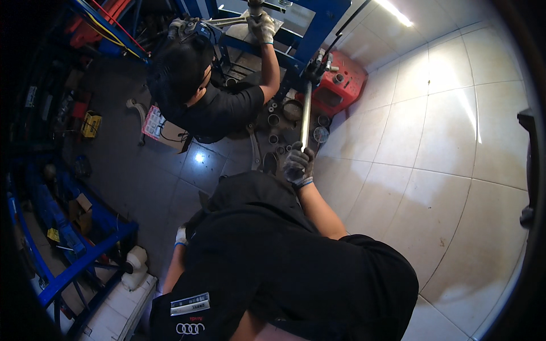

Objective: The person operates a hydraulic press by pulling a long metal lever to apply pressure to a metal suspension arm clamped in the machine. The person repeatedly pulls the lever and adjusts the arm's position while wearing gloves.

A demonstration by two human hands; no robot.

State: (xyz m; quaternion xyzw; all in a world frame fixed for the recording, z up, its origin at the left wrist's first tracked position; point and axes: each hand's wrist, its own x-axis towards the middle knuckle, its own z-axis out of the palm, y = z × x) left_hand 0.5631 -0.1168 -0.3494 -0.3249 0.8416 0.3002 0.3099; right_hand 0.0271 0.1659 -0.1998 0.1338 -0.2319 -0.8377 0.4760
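Note:
My right hand (299, 166), in a dark-palmed work glove, is wrapped round the near end of a long bare metal lever (306, 113). The lever runs up to a dark pump fitting (313, 70) on the side of a blue press frame (321, 25). Low at my left side is my left hand (181, 235), in a pale glove; dark clothing hides its fingers. Across from me a crouching co-worker (199, 96) has a gloved hand (263, 28) on a part under the press, next to a metal arm (227, 22).
A red plastic container (341, 85) stands against the tiled wall (421, 136). Metal rings (273, 120), several sleeves and a suspension arm (253, 146) lie on the floor. An opened carton (165, 132) is behind the co-worker. A blue metal frame (85, 264) stands at left.

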